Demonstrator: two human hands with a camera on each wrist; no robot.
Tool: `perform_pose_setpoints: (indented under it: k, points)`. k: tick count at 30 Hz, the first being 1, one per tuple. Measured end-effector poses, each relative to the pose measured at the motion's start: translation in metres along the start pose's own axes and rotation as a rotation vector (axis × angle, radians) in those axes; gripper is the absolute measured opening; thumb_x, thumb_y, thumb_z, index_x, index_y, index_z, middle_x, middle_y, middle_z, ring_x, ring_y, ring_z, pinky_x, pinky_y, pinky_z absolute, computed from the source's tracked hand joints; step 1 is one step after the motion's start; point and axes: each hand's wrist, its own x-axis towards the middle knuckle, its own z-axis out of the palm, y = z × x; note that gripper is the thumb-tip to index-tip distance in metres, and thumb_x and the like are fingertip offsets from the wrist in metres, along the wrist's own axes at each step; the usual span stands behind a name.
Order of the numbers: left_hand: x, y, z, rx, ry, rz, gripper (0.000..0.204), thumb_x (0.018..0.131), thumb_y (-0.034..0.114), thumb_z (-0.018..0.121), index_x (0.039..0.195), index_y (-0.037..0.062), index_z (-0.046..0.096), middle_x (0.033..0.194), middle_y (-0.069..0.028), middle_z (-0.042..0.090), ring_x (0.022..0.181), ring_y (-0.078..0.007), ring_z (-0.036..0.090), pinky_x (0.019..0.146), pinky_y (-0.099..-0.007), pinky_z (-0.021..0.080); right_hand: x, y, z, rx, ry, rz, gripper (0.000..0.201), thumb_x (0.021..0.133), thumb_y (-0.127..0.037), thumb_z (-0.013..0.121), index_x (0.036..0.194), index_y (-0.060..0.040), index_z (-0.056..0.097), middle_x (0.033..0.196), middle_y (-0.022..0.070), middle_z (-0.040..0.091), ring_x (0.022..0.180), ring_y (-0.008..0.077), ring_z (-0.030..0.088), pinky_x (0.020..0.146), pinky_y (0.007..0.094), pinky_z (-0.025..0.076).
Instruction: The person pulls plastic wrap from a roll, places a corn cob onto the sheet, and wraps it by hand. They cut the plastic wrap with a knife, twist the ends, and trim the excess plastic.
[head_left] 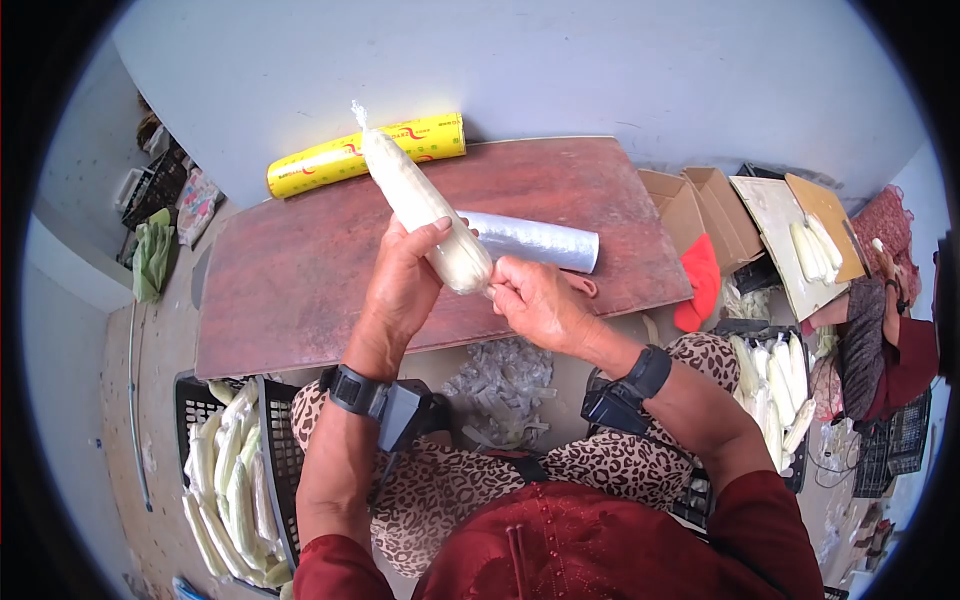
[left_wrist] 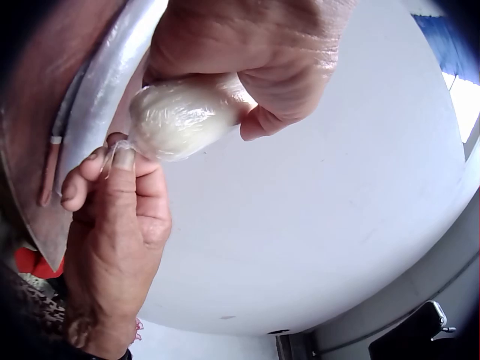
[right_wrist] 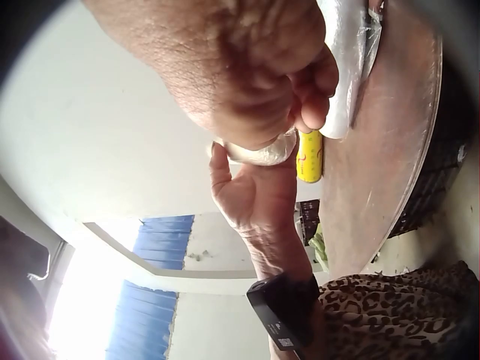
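Note:
A long white vegetable (head_left: 405,180) wrapped in clear cling film is held up at a slant over the table. My left hand (head_left: 400,275) grips it round its lower half, thumb across the front. At its lower rounded end, my right hand (head_left: 545,305) pinches the gathered film tail (left_wrist: 118,146) between thumb and fingers. The upper end carries a twisted film tuft (head_left: 359,112). Behind the hands lies a clear film roll (head_left: 545,243), partly hidden by them. Beside that roll, a knife (left_wrist: 52,172) with an orange-brown handle shows in the left wrist view.
A yellow printed roll (head_left: 315,170) lies along the back of the red-brown table (head_left: 280,260). Black crates (head_left: 280,450) of pale vegetables stand on both sides. Crumpled film (head_left: 500,385) lies below the table edge. Cardboard boxes (head_left: 715,215) and another person's arm (head_left: 888,290) are at right.

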Motion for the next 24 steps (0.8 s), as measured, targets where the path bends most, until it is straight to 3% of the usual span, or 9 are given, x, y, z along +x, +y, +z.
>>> perform_pose_setpoints:
  k: [7,10,16,18,19,21,24]
  points:
    - [-0.003,0.006,0.000,0.036,-0.098,0.005,0.048,0.086,0.015,0.065,0.126,0.0017,0.043,0.117,-0.0157,0.058,0.110,-0.0291,0.059,0.094,-0.0462,0.051,-0.002,0.001,-0.002,0.083,-0.008,0.022,0.010,0.092,-0.010,0.056,0.091,-0.0003,0.059,0.069,0.0032,0.062,0.063,0.0092,0.056,0.058,0.0293,0.046]
    - [-0.003,0.006,-0.001,0.022,-0.121,-0.004,0.049,0.086,0.017,0.066,0.127,0.0018,0.044,0.119,-0.0150,0.057,0.112,-0.0305,0.058,0.094,-0.0469,0.051,-0.002,-0.007,-0.004,0.137,0.033,0.019,0.010,0.087,-0.007,0.059,0.086,0.0031,0.060,0.067,0.0174,0.062,0.059,0.0245,0.061,0.058,0.0383,0.047]
    - [-0.004,-0.004,0.004,-0.027,-0.135,-0.043,0.057,0.088,0.023,0.067,0.133,0.0042,0.038,0.122,-0.0175,0.055,0.113,-0.0340,0.058,0.095,-0.0480,0.051,-0.002,-0.001,0.003,0.161,-0.005,-0.018,0.011,0.088,-0.007,0.059,0.084,0.0031,0.060,0.066,0.0141,0.062,0.060,0.0212,0.060,0.058,0.0378,0.047]
    - [-0.005,-0.006,0.005,-0.082,-0.138,-0.063,0.061,0.089,0.024,0.068,0.136,0.0054,0.034,0.122,-0.0189,0.055,0.113,-0.0345,0.058,0.095,-0.0480,0.051,-0.001,0.000,0.002,0.140,-0.019,0.023,0.010,0.090,-0.008,0.056,0.087,0.0010,0.059,0.068,0.0058,0.061,0.058,0.0115,0.056,0.054,0.0300,0.045]
    - [-0.006,-0.006,0.006,-0.081,-0.129,-0.058,0.057,0.089,0.023,0.068,0.133,0.0055,0.036,0.119,-0.0173,0.056,0.110,-0.0319,0.059,0.092,-0.0460,0.052,-0.001,0.001,0.001,0.130,-0.025,0.044,0.010,0.092,-0.008,0.055,0.088,0.0000,0.059,0.070,0.0017,0.061,0.058,0.0066,0.054,0.052,0.0261,0.044]
    - [-0.007,-0.006,0.010,-0.076,-0.118,-0.051,0.051,0.089,0.022,0.068,0.129,0.0057,0.041,0.112,-0.0143,0.059,0.104,-0.0267,0.062,0.087,-0.0419,0.054,-0.001,0.002,0.002,0.171,-0.049,0.043,0.010,0.092,-0.009,0.054,0.088,-0.0003,0.059,0.071,0.0007,0.060,0.058,0.0059,0.054,0.052,0.0254,0.045]
    - [-0.009,-0.005,0.016,-0.008,-0.080,-0.010,0.049,0.089,0.021,0.068,0.126,0.0053,0.041,0.109,-0.0139,0.060,0.101,-0.0261,0.063,0.085,-0.0405,0.055,0.000,0.001,0.001,0.189,-0.071,0.046,0.011,0.093,-0.009,0.054,0.088,-0.0006,0.059,0.071,-0.0005,0.059,0.057,0.0053,0.054,0.052,0.0247,0.045]
